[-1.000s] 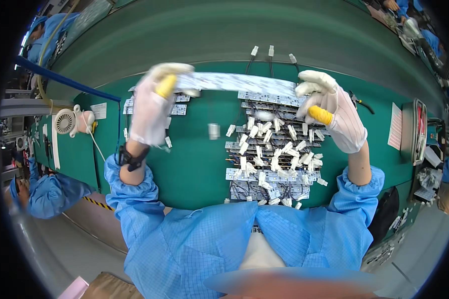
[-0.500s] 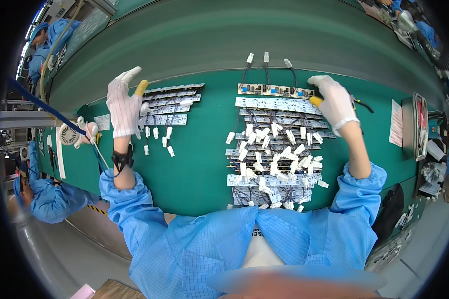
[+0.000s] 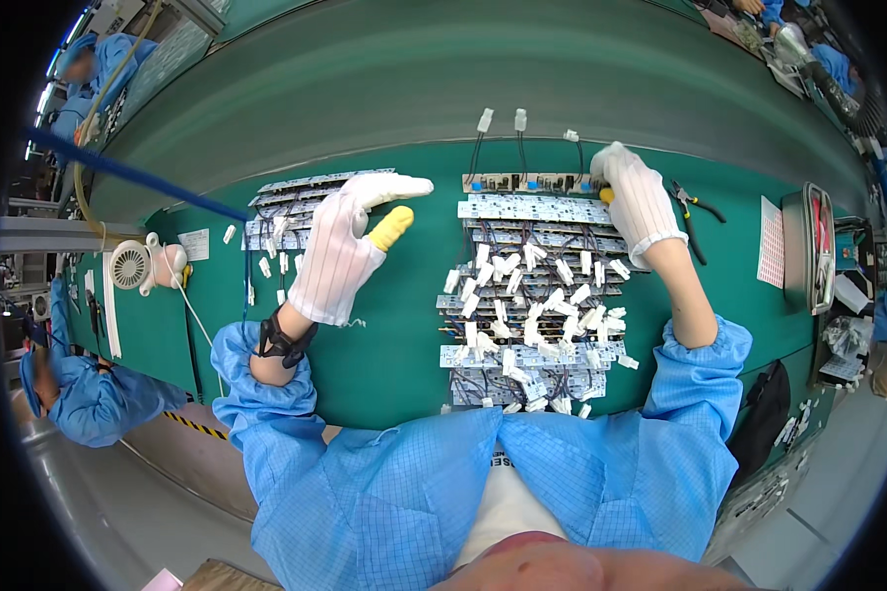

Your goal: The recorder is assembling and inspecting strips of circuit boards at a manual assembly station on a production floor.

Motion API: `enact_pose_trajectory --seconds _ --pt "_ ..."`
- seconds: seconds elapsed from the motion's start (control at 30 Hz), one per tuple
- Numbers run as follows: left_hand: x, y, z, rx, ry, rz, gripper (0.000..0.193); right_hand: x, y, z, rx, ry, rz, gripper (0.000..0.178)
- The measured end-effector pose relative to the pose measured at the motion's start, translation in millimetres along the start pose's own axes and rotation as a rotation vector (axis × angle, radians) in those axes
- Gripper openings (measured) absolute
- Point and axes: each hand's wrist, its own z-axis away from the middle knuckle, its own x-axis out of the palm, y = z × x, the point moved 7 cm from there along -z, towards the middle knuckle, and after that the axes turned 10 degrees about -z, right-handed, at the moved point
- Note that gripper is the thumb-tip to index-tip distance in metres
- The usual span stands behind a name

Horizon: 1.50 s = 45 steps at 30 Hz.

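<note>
Right hand at board, 3 o'clock end; finger grip unclear.
Left hand, 8 o'clock, fingers spread; best handle edges, not plugs.

Behind the green surface stretched a long grey-green panel; grey floor showed lower right, bright lights upper left.

Your left glove and right glove look like matt knitted cloth; the yellow thumb cover on your left looks rubbery. Your sleeve is crinkled cloth. You have smooth plastic connectors, smooth-faced circuit boards, a matt green worktop, a shiny metal box and a paper sheet.
</note>
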Motion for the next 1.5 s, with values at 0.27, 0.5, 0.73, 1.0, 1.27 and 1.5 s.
enact_pose_trajectory --seconds 0.27,0.5,0.73,1.0,1.27,1.5 --pt "34.2 -5.2 5.3 -0.291 -0.097 1.368 0.097 -90.8 -55.9 23.5 -0.382 0.479 -0.535 0.032" --pt "26.7 2.5 15.6 -0.222 -0.152 1.141 0.055 -90.8 -76.0 23.3 -0.452 0.545 -0.316 0.07" --pt "13.0 3.7 19.9 -0.257 -0.16 0.765 0.063 -48.7 -44.9 21.3 0.317 -0.07 -1.473 0.058" --pt "-4.2 10.5 17.2 0.033 0.106 0.564 0.067 -49.1 -32.9 21.0 0.332 -0.026 -1.539 0.058" --pt "-7.2 0.6 19.5 -0.011 0.174 0.364 0.05 -50.8 -28.7 22.5 0.362 -0.016 -1.453 0.069" --pt "-8.8 -1.3 19.7 0.016 0.241 0.447 0.045 -57.4 -35.2 23.0 0.29 -0.008 -1.529 0.055"
